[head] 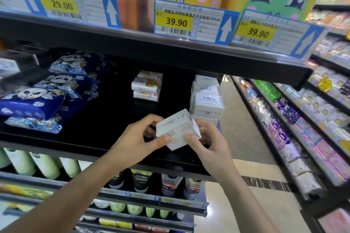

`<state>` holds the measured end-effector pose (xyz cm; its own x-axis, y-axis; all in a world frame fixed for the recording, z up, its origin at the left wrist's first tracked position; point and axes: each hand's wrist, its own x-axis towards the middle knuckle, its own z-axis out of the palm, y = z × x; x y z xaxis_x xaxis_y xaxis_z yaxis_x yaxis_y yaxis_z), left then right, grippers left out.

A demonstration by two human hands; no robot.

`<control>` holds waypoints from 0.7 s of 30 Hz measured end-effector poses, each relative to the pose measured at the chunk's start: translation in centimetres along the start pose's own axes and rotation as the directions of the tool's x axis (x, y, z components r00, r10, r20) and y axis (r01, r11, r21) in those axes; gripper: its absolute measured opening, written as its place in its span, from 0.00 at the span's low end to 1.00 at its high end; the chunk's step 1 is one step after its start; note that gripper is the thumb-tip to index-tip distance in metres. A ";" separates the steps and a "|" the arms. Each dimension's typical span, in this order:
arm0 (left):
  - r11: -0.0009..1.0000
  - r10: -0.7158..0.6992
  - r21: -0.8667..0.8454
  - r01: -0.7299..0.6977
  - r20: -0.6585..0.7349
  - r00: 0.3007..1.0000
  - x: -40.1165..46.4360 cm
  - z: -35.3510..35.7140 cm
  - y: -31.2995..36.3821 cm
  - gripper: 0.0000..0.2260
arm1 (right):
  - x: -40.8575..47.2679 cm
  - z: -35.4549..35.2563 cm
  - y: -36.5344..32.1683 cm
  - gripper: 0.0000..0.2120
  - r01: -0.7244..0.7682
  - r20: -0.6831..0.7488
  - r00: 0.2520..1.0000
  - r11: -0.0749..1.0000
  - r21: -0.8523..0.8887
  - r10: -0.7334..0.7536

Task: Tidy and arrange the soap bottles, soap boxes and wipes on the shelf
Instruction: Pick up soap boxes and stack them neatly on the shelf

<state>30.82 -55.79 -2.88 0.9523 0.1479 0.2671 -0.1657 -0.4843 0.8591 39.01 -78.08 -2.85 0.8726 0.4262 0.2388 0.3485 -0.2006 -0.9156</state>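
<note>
A shop aisle runs away to the right, its floor (244,138) laid in pale beige tiles crossed by a dark marbled strip (265,183). Black metal shelving (170,51) fills the near side, its upper edge carrying blue and yellow price tags (176,21) marked 29.00 and 39.90. Across the aisle a second long rack (295,138) recedes in tiers, packed with soft packets in purple, pink, green and white. The light is even and bright on the floor, while the recess under the upper shelf lies in deep shadow.
</note>
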 end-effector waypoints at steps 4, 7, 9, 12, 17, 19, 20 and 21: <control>0.999 -0.023 -0.029 0.023 -0.001 1.000 -0.1 0.0 0.3 0.14 | 0.1 0.0 0.0 0.12 -0.012 -0.013 1.000 1.000 0.007 0.013; 0.998 -0.046 -0.051 0.046 -0.003 0.999 -0.1 0.0 0.5 0.14 | 0.1 0.1 0.0 0.12 -0.018 -0.023 1.000 1.000 0.014 0.019; 0.997 -0.056 -0.061 0.056 -0.001 0.998 -0.1 0.0 0.5 0.14 | 0.2 0.1 0.1 0.11 -0.023 -0.030 0.999 1.000 0.020 0.023; 0.995 -0.061 -0.077 0.060 -0.010 0.998 -0.1 0.0 0.6 0.15 | 0.2 0.2 0.2 0.10 -0.022 -0.033 0.999 1.000 0.020 0.022; 0.992 -0.078 -0.104 0.073 -0.038 0.996 0.0 -0.1 0.3 0.13 | 0.2 0.2 0.0 0.12 0.004 -0.027 1.000 1.000 0.005 -0.003; 0.991 -0.094 -0.107 0.082 -0.118 0.989 0.1 -0.1 -0.1 0.10 | 0.2 0.1 0.0 0.14 0.004 -0.042 0.999 1.000 0.001 -0.004; 0.989 -0.115 -0.109 0.097 -0.174 0.978 0.1 -0.2 -0.4 0.08 | 0.2 0.1 0.1 0.13 0.003 -0.052 0.999 1.000 -0.003 -0.003; 0.987 -0.139 -0.113 0.116 -0.226 0.964 0.2 -0.3 -0.6 0.06 | 0.2 0.1 0.1 0.13 0.001 -0.062 0.998 1.000 -0.006 -0.002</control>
<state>31.08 -55.27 -3.18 0.8834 0.4045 0.2366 -0.0824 -0.3630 0.9281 39.18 -77.89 -2.95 0.8913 0.3715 0.2599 0.3518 -0.2053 -0.9133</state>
